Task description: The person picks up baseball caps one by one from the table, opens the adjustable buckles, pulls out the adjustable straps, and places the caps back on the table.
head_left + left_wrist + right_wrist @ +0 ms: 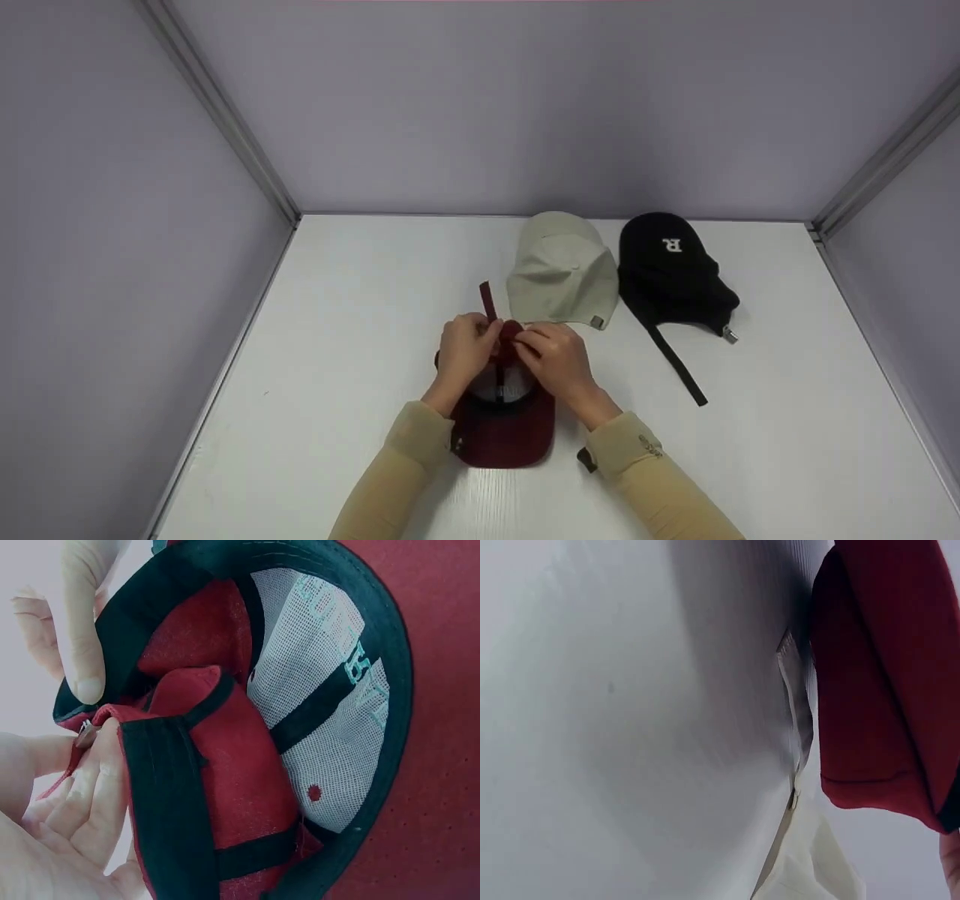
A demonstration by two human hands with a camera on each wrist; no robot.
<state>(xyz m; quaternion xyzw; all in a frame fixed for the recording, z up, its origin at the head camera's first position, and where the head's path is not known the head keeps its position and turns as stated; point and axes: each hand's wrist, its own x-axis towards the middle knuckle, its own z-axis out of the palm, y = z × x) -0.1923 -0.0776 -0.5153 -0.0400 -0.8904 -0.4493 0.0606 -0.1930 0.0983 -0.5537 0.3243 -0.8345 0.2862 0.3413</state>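
A dark red baseball cap point(504, 435) lies with its underside up, its brim toward me; white mesh and black inner bands show inside. A red strap point(487, 300) sticks out past its back edge. My left hand point(466, 349) pinches the strap end of that back edge, where a small metal buckle point(87, 735) shows between thumb and fingers. My right hand point(561, 361) pinches the adjoining part of the edge, one finger straight along the black band in the left wrist view. In the right wrist view the red cap point(877, 690) hides nearly all of the hand.
Beyond the hands lies a beige cap point(562, 270). To its right rests a black cap point(664, 262) with a white letter R, its loose strap point(679, 367) trailing toward me. Pale walls border the white table point(337, 337) at the back and sides.
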